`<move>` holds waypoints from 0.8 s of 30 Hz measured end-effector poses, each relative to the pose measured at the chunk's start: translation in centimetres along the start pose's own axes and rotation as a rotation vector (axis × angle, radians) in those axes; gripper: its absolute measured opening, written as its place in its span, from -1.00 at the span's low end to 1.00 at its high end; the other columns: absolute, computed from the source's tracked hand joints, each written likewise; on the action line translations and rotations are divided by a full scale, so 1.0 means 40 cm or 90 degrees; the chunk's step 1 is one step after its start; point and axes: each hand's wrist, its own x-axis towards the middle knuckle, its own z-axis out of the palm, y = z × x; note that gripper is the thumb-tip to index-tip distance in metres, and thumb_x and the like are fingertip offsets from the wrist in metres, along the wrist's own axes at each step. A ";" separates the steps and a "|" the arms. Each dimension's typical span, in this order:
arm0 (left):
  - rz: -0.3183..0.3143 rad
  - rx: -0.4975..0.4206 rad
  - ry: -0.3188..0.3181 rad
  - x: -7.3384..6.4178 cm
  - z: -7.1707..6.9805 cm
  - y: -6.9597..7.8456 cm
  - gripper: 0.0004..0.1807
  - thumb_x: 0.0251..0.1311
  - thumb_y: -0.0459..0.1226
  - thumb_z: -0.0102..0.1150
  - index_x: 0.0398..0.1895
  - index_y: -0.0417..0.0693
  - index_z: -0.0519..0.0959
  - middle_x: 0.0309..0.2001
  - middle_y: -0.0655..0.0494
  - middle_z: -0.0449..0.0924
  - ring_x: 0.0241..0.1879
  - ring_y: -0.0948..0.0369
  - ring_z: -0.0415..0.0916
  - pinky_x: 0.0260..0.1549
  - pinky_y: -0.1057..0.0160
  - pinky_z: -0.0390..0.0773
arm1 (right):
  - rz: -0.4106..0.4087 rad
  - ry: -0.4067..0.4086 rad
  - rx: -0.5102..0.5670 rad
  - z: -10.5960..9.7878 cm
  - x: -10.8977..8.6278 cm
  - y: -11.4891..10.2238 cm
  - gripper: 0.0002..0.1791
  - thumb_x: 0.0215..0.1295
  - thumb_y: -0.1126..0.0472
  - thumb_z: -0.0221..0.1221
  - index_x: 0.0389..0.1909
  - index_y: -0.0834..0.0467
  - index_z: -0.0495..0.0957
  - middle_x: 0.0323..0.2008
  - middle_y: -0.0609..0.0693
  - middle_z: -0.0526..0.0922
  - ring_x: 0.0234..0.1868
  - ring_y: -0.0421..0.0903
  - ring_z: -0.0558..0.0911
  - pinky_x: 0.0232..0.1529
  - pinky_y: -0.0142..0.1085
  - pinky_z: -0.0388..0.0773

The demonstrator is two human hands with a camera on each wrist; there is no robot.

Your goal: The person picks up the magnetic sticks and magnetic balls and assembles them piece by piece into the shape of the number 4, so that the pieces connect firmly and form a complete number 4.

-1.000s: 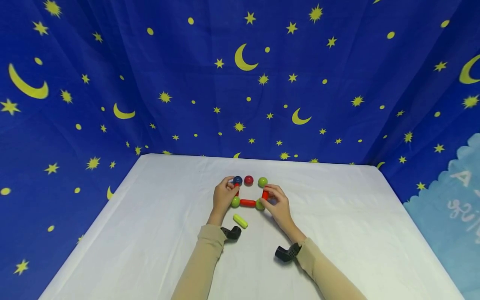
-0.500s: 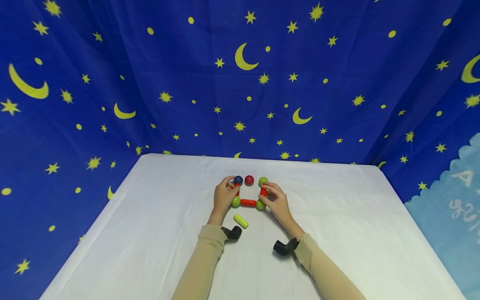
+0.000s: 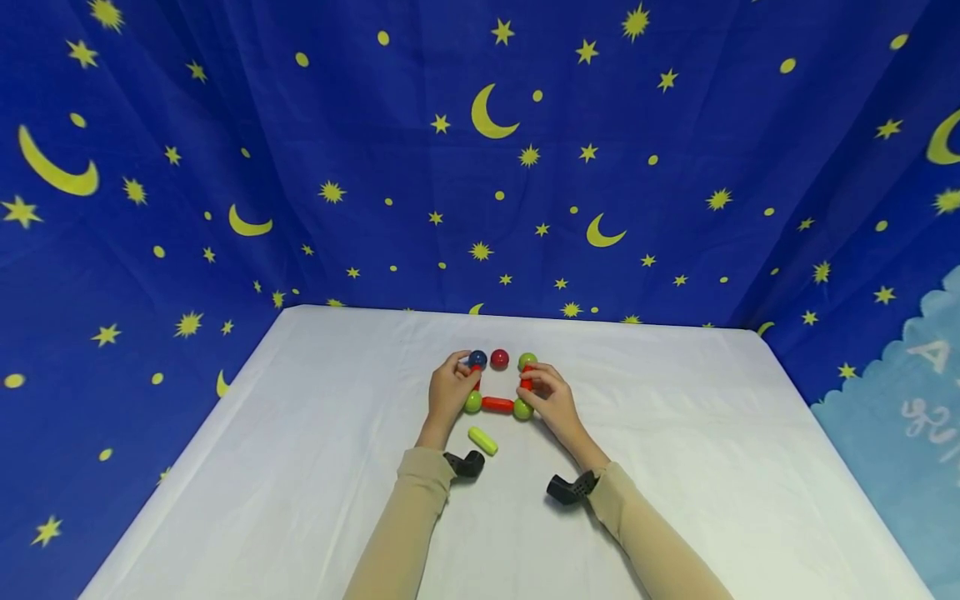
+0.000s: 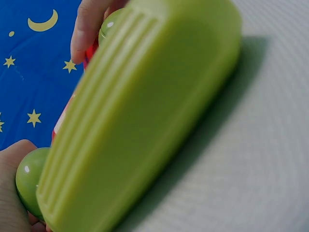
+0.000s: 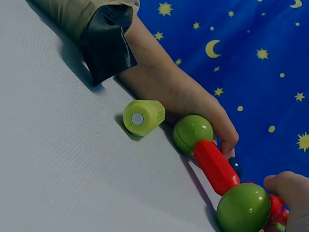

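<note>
- The right rod (image 3: 527,384) is lying on the right side of a rod-and-ball outline, running between the far green ball (image 3: 528,361) and the near right ball (image 3: 522,409); the right hand (image 3: 555,404) is pinching it and partly covering it, so whether both ends are seating fully is impossible to tell
- The step in hand seems to be fitting this rod to the far green ball; the next move is probably calling for a light, straight push while the rest is being kept lined up
- The near rod (image 3: 497,404) is bridging the near right ball and the near left ball (image 3: 472,402); the left rod (image 3: 477,383) is running from the near left ball towards the blue ball (image 3: 477,359)
- The left hand (image 3: 447,393) is grasping the left rod beside the blue ball, seemingly steadying that side
- The red ball (image 3: 499,359) is sitting between the blue ball and the far green ball, nearer the blue; no rod is joining it, and it could be getting in the way along the far side
- The lime rod (image 3: 483,440) is lying loose on the white table (image 3: 300,475), nearer the person, well clear of the right rod; a starry curtain (image 3: 375,125) is hanging behind
</note>
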 end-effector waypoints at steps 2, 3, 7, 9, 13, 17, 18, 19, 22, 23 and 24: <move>0.001 0.001 0.000 0.000 0.000 0.000 -0.59 0.03 -0.27 0.29 0.03 -0.06 0.59 -0.45 0.01 0.58 -0.52 0.28 0.41 -0.45 0.40 0.39 | 0.004 -0.003 0.004 0.000 0.002 0.000 -0.73 0.16 0.46 0.20 -0.12 0.52 0.53 0.15 0.42 0.41 0.02 0.26 0.53 -0.05 -0.53 0.50; 0.002 0.000 0.000 0.000 0.000 0.000 -0.59 0.03 -0.27 0.29 0.03 -0.06 0.59 -0.44 0.01 0.59 -0.52 0.28 0.41 -0.45 0.40 0.39 | 0.007 -0.004 0.006 0.000 0.002 0.000 -0.74 0.16 0.46 0.19 -0.13 0.52 0.53 0.15 0.42 0.42 0.03 0.26 0.52 -0.05 -0.53 0.50; 0.000 -0.004 -0.001 0.001 -0.001 0.001 -0.58 0.02 -0.28 0.29 0.03 -0.06 0.59 -0.45 0.01 0.59 -0.52 0.28 0.41 -0.45 0.40 0.39 | 0.015 -0.010 0.001 0.001 0.004 -0.002 -0.75 0.17 0.47 0.18 -0.14 0.52 0.54 0.16 0.42 0.42 0.07 0.27 0.50 0.01 -0.46 0.51; 0.001 -0.005 -0.002 0.001 -0.001 0.001 -0.59 0.03 -0.28 0.29 0.02 -0.07 0.59 -0.45 0.02 0.59 -0.52 0.28 0.41 -0.45 0.39 0.39 | 0.017 -0.017 -0.007 0.001 0.003 -0.003 -0.75 0.17 0.47 0.18 -0.13 0.51 0.54 0.17 0.41 0.42 0.07 0.28 0.52 0.03 -0.38 0.53; 0.003 -0.008 -0.003 0.001 -0.001 0.000 -0.59 0.02 -0.28 0.29 0.01 -0.08 0.59 -0.45 0.01 0.58 -0.52 0.29 0.41 -0.46 0.39 0.40 | 0.021 -0.033 -0.016 0.000 0.002 -0.005 -0.74 0.18 0.46 0.18 -0.12 0.50 0.55 0.18 0.40 0.42 0.06 0.28 0.53 0.03 -0.37 0.52; -0.003 -0.006 -0.005 0.002 0.000 -0.003 -0.59 0.03 -0.27 0.30 0.02 -0.06 0.59 -0.45 0.03 0.57 -0.51 0.29 0.40 -0.45 0.40 0.39 | 0.027 -0.034 -0.012 0.002 0.001 -0.004 -0.73 0.19 0.45 0.17 -0.09 0.51 0.54 0.18 0.39 0.43 0.03 0.29 0.54 -0.03 -0.52 0.47; -0.005 -0.006 -0.006 0.002 -0.001 -0.003 -0.59 0.03 -0.27 0.30 0.03 -0.05 0.59 -0.45 0.03 0.57 -0.51 0.29 0.40 -0.45 0.40 0.39 | 0.029 -0.033 -0.011 0.002 0.001 -0.004 -0.72 0.19 0.45 0.17 -0.08 0.51 0.53 0.18 0.39 0.43 0.03 0.30 0.54 -0.04 -0.53 0.46; -0.007 -0.006 -0.007 0.001 -0.001 -0.003 -0.58 0.03 -0.27 0.30 0.03 -0.05 0.59 -0.45 0.03 0.57 -0.51 0.28 0.40 -0.45 0.39 0.39 | 0.030 -0.031 -0.011 0.003 0.001 -0.004 -0.70 0.19 0.45 0.17 -0.06 0.51 0.52 0.17 0.39 0.43 0.02 0.30 0.53 -0.04 -0.54 0.46; -0.008 -0.008 -0.009 0.001 -0.002 -0.001 -0.58 0.03 -0.27 0.30 0.04 -0.05 0.59 -0.45 0.03 0.57 -0.51 0.28 0.40 -0.45 0.39 0.39 | 0.039 -0.027 -0.015 0.003 0.001 -0.005 -0.67 0.20 0.44 0.17 -0.01 0.49 0.51 0.16 0.37 0.45 0.05 0.28 0.53 -0.01 -0.51 0.46; -0.008 -0.008 -0.009 0.001 -0.002 0.000 -0.58 0.03 -0.27 0.30 0.04 -0.05 0.58 -0.44 0.03 0.57 -0.51 0.28 0.40 -0.45 0.39 0.39 | 0.042 -0.026 -0.015 0.002 0.002 -0.006 -0.66 0.20 0.44 0.17 0.00 0.49 0.51 0.16 0.37 0.45 0.06 0.28 0.52 0.01 -0.49 0.46; -0.008 -0.009 -0.009 0.001 -0.003 0.001 -0.58 0.03 -0.28 0.30 0.04 -0.05 0.58 -0.44 0.03 0.57 -0.51 0.28 0.39 -0.45 0.38 0.39 | 0.045 -0.027 -0.016 0.002 0.003 -0.007 -0.65 0.21 0.44 0.17 0.01 0.48 0.50 0.17 0.36 0.45 0.08 0.27 0.52 0.02 -0.49 0.46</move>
